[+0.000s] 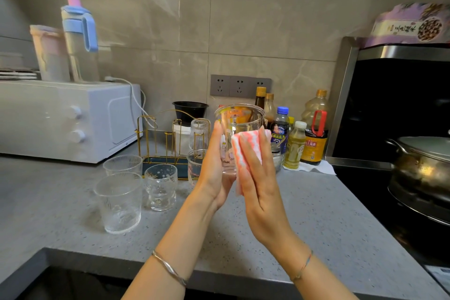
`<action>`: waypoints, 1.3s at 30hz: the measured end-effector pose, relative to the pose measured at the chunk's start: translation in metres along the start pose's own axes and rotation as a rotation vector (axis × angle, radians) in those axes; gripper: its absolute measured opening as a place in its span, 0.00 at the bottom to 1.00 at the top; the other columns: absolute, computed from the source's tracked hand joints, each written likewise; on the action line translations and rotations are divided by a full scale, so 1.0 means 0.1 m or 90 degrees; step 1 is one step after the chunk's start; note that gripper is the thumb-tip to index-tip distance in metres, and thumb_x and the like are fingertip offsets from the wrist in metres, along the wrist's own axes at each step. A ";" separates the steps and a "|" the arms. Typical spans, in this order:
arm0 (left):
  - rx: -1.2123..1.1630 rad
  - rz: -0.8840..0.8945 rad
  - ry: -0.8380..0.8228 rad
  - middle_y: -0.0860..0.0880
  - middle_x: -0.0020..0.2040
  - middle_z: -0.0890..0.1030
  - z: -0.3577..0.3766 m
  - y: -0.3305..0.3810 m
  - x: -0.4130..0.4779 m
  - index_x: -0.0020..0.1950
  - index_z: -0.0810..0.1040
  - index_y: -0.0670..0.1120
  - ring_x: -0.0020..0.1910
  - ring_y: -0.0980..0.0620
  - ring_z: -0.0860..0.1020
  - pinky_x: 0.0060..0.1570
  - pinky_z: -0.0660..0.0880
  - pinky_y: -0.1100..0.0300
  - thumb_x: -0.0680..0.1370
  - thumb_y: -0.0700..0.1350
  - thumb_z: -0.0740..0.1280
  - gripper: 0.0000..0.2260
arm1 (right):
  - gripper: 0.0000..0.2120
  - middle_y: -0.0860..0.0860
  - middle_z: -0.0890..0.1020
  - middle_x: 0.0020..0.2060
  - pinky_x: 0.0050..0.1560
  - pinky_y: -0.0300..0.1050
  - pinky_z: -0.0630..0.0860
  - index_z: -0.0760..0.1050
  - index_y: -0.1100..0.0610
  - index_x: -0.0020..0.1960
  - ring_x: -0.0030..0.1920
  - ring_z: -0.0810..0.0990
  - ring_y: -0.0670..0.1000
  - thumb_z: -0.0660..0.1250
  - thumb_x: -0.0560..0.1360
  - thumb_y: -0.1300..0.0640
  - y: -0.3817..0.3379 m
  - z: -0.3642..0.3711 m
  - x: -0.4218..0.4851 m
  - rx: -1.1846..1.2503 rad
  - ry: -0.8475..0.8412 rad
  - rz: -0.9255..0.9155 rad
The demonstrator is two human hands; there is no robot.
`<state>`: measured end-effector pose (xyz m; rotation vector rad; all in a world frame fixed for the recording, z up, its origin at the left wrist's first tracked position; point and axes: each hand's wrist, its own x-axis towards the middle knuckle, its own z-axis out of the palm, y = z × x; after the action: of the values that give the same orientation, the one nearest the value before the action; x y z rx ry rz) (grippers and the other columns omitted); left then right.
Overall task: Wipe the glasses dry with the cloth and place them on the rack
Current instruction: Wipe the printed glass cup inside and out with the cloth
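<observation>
A clear printed glass (239, 120) is held upright above the counter. My left hand (211, 173) grips it from the left, cradling its base, thumb up along the side. With straight fingers, my right hand (260, 182) presses a folded pink-and-white cloth (236, 151) against the glass's right side; its thumb is hidden. The gold wire rack (155, 134) stands behind, with one ribbed glass (199, 133) upside down on it. Another glass (196, 165) stands partly hidden behind my left hand. Three glasses (119, 202) (160, 186) (123, 164) stand on the counter to the left.
A white microwave (68, 119) carrying jugs fills the back left. Sauce and oil bottles (314, 139) line the wall on the right. Further right, a lidded pot (423, 161) sits on the black stove. The grey counter's front edge (219, 273) runs below my wrists.
</observation>
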<state>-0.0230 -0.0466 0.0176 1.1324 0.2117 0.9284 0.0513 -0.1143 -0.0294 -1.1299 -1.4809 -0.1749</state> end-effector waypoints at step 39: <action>-0.041 0.086 0.075 0.43 0.65 0.79 0.08 -0.22 -0.02 0.70 0.73 0.46 0.63 0.45 0.78 0.65 0.72 0.48 0.69 0.62 0.72 0.34 | 0.24 0.44 0.43 0.78 0.76 0.60 0.52 0.49 0.38 0.76 0.78 0.41 0.49 0.49 0.81 0.40 -0.04 0.19 0.05 -0.017 0.136 0.008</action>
<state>-0.0073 -0.0559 0.0021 1.0429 0.2019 1.1157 0.0366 -0.1011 -0.0291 -1.1059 -1.2844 -0.2977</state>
